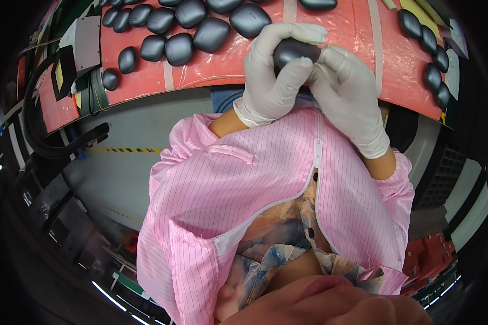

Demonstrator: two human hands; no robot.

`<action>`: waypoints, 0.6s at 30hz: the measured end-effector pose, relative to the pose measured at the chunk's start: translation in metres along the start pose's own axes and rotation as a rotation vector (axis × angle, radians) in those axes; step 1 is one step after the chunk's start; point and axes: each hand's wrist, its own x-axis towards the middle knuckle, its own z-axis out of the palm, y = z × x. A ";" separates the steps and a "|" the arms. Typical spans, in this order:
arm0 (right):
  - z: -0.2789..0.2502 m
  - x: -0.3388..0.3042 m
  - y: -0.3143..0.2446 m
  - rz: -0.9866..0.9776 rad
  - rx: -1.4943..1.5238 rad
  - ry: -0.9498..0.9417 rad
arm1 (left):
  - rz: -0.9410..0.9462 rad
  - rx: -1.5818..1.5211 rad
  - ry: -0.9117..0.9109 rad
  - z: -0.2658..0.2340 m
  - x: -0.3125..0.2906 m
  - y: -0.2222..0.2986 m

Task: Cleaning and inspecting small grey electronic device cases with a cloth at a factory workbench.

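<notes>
Curling the white-gloved left hand (268, 81) in a closed grip around a smooth, dark-grey, rounded piece (291, 51) above the glossy red surface (211, 73), while bending the white-gloved right hand (353, 89) inward at its right end, hold there unclear.

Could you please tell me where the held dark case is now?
In the head view, the dark case is near the top, just right of centre, in the gloved left hand, beside the right hand.

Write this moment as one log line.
left white-gloved hand: grips glossy grey rounded case; right white-gloved hand: at its edge; similar cases: on red table
</notes>
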 end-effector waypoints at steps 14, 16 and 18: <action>-0.011 -0.017 0.008 -0.322 -0.097 0.137 | -0.226 -0.569 0.023 0.007 -0.007 0.005; -0.011 -0.012 0.002 -0.319 -0.285 0.197 | -0.232 -0.461 -0.022 -0.002 -0.008 0.005; -0.011 -0.009 0.017 -0.276 -0.459 0.294 | -0.217 -0.485 0.010 0.000 -0.006 0.005</action>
